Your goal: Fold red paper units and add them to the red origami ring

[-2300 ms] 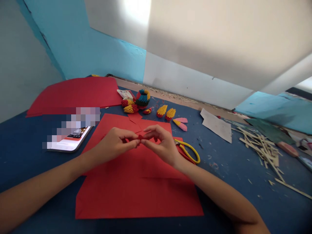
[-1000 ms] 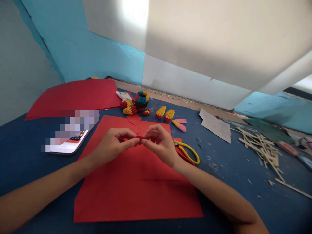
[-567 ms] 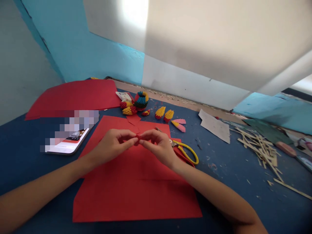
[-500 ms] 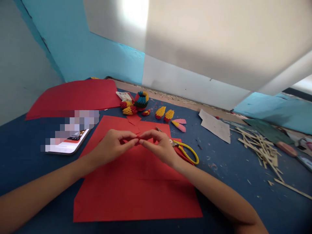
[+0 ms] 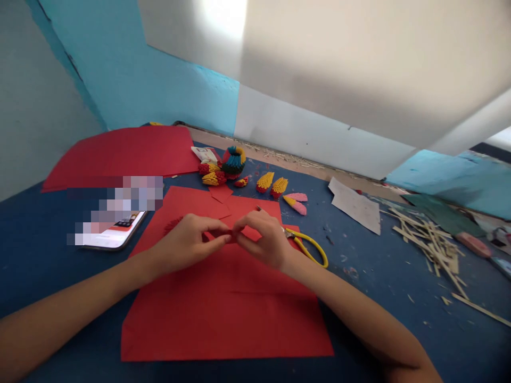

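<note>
A small piece of red paper is held between my two hands, mostly covered by fingertips. My left hand pinches it from the left with thumb and fingers. From the other side, my right hand has its thumb and index finger closed on it. Both hands hover over large red paper sheets on the blue table. Beyond my right wrist lie scissors with yellow handles, their blades partly hidden. Spiky red folded paper pieces show behind my left hand. Small cut red papers lie ahead.
A lit phone lies left, before a large red sheet. Folded-paper models in several colours stand at the back. To the right are a grey paper scrap, thin wooden strips and a pinkish object.
My hands have moved slightly right and down with the red paper. The right fingers are more curled over it, and the spiky red pieces behind my left hand show more. The view shifted slightly.
</note>
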Demonstrator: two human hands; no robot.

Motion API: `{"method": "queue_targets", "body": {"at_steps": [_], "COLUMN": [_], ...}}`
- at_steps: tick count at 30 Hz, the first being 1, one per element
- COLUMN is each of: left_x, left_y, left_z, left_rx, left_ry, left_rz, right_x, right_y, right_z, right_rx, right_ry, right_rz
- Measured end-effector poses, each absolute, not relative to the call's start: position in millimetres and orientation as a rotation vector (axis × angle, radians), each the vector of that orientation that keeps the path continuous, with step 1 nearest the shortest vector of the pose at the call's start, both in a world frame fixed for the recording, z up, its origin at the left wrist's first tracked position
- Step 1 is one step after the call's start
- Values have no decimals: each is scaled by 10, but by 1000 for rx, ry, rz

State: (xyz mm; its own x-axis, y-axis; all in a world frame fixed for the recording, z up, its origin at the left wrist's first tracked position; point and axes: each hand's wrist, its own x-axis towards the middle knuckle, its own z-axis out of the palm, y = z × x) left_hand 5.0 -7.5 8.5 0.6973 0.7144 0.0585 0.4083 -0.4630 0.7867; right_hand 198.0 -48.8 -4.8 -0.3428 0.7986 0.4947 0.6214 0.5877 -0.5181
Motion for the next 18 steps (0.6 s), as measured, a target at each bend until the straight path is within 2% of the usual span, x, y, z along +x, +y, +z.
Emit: {"method": "queue_targets", "body": {"at_steps": [6, 14, 18], "left_x": [57, 28, 26], "left_y": [-93, -100, -106], "left_z": [91, 11, 17], "left_rx": [2052, 2417, 2430], "left_ry": [843, 891, 895], "left_rz": [480, 520, 527], "right_x": [2031, 2035, 2043], "right_y": [-479, -453, -443], "right_z": [-8, 2, -22], "right_rx": [-1056, -1112, -1083], "right_ry": [-2263, -2079, -2086], "right_rz": [145, 546, 577]}}
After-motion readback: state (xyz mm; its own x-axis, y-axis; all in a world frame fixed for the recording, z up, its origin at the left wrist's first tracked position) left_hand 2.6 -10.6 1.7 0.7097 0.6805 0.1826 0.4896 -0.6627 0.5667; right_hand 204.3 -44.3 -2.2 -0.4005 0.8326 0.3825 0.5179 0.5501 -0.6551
